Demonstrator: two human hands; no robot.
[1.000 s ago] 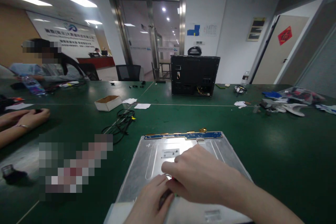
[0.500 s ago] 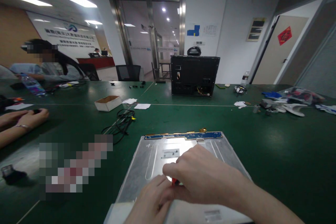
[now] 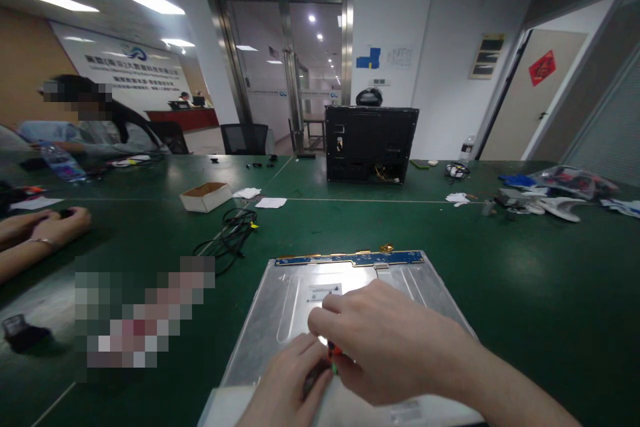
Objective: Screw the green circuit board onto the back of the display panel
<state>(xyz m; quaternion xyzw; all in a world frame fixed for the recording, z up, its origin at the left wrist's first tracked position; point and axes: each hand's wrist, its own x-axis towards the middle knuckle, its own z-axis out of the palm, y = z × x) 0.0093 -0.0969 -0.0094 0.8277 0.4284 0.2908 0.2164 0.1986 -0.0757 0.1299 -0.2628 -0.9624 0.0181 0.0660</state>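
Observation:
A flat silver metal panel (image 3: pixel 257 327) lies in front of me, with a narrow blue circuit board (image 3: pixel 400 257) along its far edge. My right hand (image 3: pixel 385 340) is closed around a small red and black tool (image 3: pixel 334 349) over the panel's near part. Close beside it, my left hand (image 3: pixel 295 377) has its fingers curled together by a green bit (image 3: pixel 335 368) under the tool; what they hold, if anything, is hidden. A white label (image 3: pixel 324 292) shows just beyond my hands.
Black cables (image 3: pixel 233 233) and a small open box (image 3: pixel 206 197) lie beyond the panel to the left. A black monitor casing (image 3: pixel 370 143) stands farther back. Another person's hands (image 3: pixel 55 230) rest at the left. Bags and gloves (image 3: pixel 560 207) lie at the right.
My right hand has turned slightly, its lower fingers shifting away from my left hand. More of the red tool and the green bit now shows between them.

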